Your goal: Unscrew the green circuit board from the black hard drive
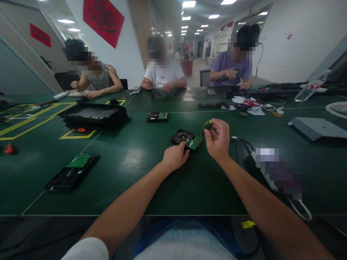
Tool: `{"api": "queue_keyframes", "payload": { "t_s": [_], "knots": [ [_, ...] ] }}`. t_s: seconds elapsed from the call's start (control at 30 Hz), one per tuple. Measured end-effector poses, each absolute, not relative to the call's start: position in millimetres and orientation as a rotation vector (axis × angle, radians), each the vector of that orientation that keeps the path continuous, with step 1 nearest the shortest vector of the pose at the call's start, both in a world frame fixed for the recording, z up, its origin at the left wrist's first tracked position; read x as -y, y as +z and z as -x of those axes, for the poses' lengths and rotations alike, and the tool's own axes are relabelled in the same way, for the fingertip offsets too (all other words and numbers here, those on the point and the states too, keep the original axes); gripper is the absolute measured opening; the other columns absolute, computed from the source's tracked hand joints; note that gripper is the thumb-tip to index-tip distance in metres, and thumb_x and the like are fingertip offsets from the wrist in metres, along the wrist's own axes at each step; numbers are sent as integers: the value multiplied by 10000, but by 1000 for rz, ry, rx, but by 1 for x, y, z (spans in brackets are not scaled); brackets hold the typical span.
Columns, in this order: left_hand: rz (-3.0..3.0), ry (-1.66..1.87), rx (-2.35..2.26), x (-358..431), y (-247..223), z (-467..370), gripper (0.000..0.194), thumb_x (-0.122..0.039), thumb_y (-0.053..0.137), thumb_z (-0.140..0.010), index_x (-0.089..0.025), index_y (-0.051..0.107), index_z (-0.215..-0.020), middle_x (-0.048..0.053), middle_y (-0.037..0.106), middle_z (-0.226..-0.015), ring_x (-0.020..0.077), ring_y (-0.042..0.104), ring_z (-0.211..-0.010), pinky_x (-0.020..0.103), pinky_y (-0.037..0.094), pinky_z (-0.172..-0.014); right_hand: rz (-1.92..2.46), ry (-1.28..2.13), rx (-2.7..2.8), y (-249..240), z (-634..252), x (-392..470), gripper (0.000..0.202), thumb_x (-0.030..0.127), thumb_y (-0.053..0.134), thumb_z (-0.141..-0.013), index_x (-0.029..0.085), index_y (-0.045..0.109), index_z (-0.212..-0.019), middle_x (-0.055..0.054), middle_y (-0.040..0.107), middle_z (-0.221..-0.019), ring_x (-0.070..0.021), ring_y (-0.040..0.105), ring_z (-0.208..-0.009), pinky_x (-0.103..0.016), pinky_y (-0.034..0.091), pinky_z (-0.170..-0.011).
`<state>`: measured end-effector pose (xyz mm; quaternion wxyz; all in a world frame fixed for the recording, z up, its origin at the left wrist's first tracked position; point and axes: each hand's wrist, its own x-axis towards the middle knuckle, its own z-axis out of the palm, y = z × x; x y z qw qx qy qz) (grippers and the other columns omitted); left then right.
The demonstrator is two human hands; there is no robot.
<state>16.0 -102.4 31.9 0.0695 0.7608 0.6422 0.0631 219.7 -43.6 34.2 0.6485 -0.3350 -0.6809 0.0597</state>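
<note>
A hard drive with its green circuit board facing up (193,142) lies on the green table (141,173) in front of me. My left hand (175,156) is on its near edge, fingers bent, the index fingertip touching the drive. In my right hand (219,139) is a small dark screwdriver with a yellow end (208,125), pinched between thumb and fingers. It slants down toward the right end of the board; its tip is too small to make out. Another hard drive (158,116) lies farther back, and a larger-looking one (73,172) is at the left.
Black trays (93,115) are stacked at the back left. A phone-like object with a cable (279,173) lies right of my right arm, near a grey metal case (317,129). Scissors (251,103) and a bottle (311,86) are farther back. Three people sit across the table.
</note>
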Motion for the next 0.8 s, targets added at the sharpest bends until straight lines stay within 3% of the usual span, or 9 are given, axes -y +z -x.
{"api": "queue_keyframes", "payload": {
  "t_s": [0.8],
  "knots": [
    [-2299, 200, -1922, 104, 34, -16, 510, -490, 428, -1061, -226, 469, -1495, 128, 773, -1129, 313, 756, -995, 414, 564, -855, 824, 83, 1500, 28, -223, 37, 436, 336, 683, -965, 276, 556, -1378, -123, 499, -1382, -277, 621, -1226, -473, 690, -898]
  ]
}}
